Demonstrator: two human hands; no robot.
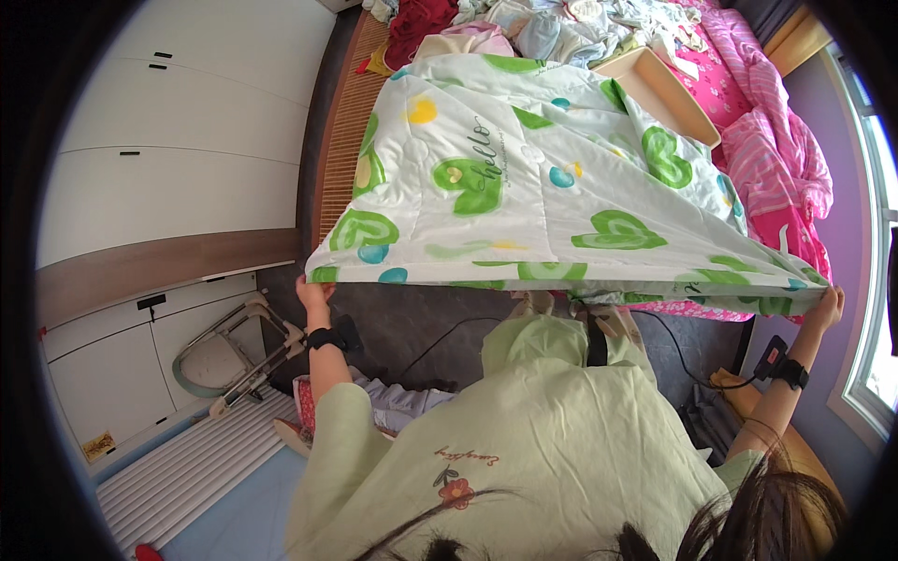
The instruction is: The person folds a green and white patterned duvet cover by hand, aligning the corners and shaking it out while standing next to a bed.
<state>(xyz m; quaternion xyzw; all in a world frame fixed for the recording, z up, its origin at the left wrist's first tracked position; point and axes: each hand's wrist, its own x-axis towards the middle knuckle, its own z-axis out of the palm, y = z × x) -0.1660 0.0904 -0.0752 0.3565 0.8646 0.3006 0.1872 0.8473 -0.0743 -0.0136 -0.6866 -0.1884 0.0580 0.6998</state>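
Observation:
A white quilt with green hearts (491, 182) is spread out before me, its near edge stretched between my hands. My left hand (316, 291) grips the corner at the left. At the right, my right hand (831, 307) holds the opposite corner. The far part of the quilt lies over the bed, against a heap of clothes (561, 31) and partly over a beige storage box (663, 95). Its near edge is raised above the dark floor and partly folded over.
Pink bedding (765, 140) lies along the bed's right side, near a window (877, 280). White cabinets (175, 189) line the left wall. A folded chair (224, 357) leans by them. Black cables (673, 340) hang near my legs. Clothing (407, 403) lies low at the left.

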